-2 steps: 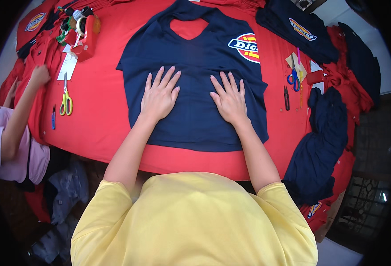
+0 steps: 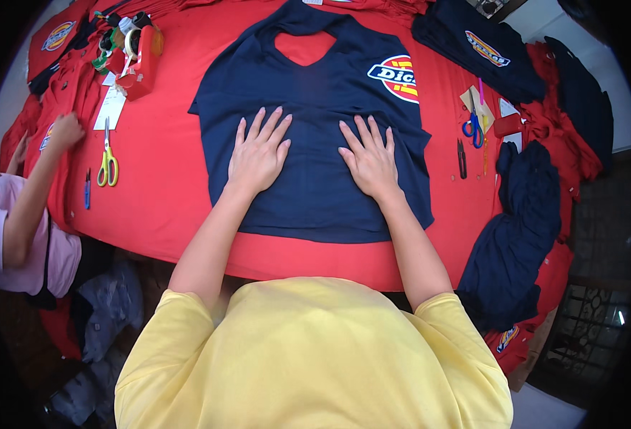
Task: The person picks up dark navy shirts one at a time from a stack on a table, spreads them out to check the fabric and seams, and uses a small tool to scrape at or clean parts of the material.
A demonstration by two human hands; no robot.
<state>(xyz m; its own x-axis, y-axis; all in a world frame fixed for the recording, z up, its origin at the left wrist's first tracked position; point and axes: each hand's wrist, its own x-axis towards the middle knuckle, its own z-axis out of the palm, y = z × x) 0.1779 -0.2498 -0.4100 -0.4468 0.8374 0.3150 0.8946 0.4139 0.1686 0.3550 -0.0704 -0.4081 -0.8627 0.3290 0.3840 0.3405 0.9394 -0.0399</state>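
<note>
A navy blue garment (image 2: 308, 193), probably a shirt, lies spread in front of me on the red-covered table (image 2: 165, 193). Its neck opening is at the far end, and a red, yellow and white printed patch (image 2: 400, 77) shows at its upper right. My left hand (image 2: 257, 154) rests flat on the left half of the cloth, fingers spread and pointing away from me. On the right half lies my right hand (image 2: 372, 159), palm down, its fingers also apart. Both hands touch the fabric without gripping it. A shallow crease crosses the cloth just beyond my fingertips.
Yellow-handled scissors (image 2: 107, 161), blue thread snips (image 2: 87, 189) and a red tape dispenser (image 2: 140, 64) are on the left. At right lie blue-handled scissors (image 2: 474, 125), black snips (image 2: 462, 159) and a bunched navy garment (image 2: 519, 229). A co-worker's hand (image 2: 65, 132) is over red garments at far left.
My hands stay in place on the navy garment. The co-worker's hand at far left has shifted slightly nearer, uncovering a bit of print on the red cloth.
</note>
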